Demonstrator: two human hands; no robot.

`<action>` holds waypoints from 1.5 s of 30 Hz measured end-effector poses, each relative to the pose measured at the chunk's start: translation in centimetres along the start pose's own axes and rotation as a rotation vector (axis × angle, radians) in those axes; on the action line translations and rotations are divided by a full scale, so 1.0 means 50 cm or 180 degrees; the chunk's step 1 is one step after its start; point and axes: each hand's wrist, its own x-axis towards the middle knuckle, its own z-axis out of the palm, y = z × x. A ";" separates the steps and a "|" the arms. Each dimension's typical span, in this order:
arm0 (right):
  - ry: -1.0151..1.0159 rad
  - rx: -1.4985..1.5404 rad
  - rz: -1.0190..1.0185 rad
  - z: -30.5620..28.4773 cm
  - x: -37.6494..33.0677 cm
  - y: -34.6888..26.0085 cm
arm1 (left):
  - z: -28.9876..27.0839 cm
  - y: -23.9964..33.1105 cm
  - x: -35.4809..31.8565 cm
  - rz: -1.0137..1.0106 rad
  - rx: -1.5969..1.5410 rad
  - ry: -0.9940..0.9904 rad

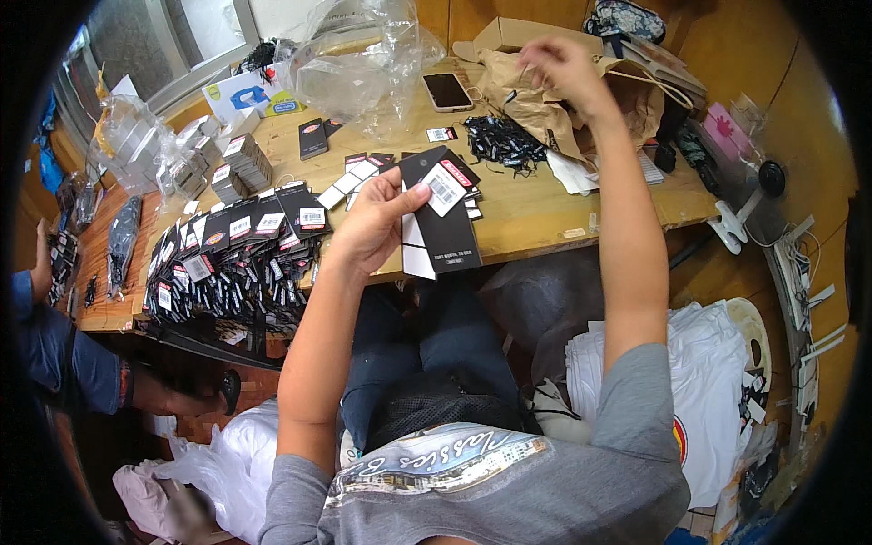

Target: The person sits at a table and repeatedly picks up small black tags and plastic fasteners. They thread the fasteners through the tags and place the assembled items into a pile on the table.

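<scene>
My left hand (377,222) pinches a black cardboard hang tag (447,238) with a white-and-red barcode sticker, thumb on top. A white-edged tag (416,247) shows beside it in the same grip. My right hand (563,74) is raised over a crumpled brown paper bag, its fingertips drawn together. Just below them shows the small dark end of what looks like a black tag string (510,94). Left of that bag lies a heap of black tag strings (505,143). More loose tags (361,173) lie on the table behind my left hand.
A large pile of strung tags (241,250) covers the table's left front edge, with stacked tags (245,159) behind. A phone (447,92), clear plastic bags (363,68) and the paper bag (527,100) stand farther back. Another person's leg (77,350) is at left; white shirts (704,391) lie at right.
</scene>
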 end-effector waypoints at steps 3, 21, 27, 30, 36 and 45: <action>-0.0141 0.0326 0.0202 0.005 -0.017 0.019 | -0.003 0.001 -0.007 0.0077 0.0038 0.0069; -0.0105 0.1024 -0.0320 0.017 -0.049 -0.129 | 0.089 0.023 0.141 0.0364 0.0405 -0.0954; -0.0491 0.2131 0.0025 0.048 -0.058 -0.091 | 0.090 0.026 0.126 0.0756 0.0553 -0.0089; -0.0550 0.2113 -0.0139 0.060 -0.065 -0.105 | 0.076 0.039 0.114 0.0889 0.0784 -0.0198; -0.1035 0.2925 0.0141 0.106 -0.064 -0.090 | 0.029 0.061 0.118 0.0737 -0.0395 -0.0872; -0.1261 0.2678 0.0368 0.113 -0.165 -0.076 | -0.051 0.073 0.057 0.0830 -0.1560 -0.1531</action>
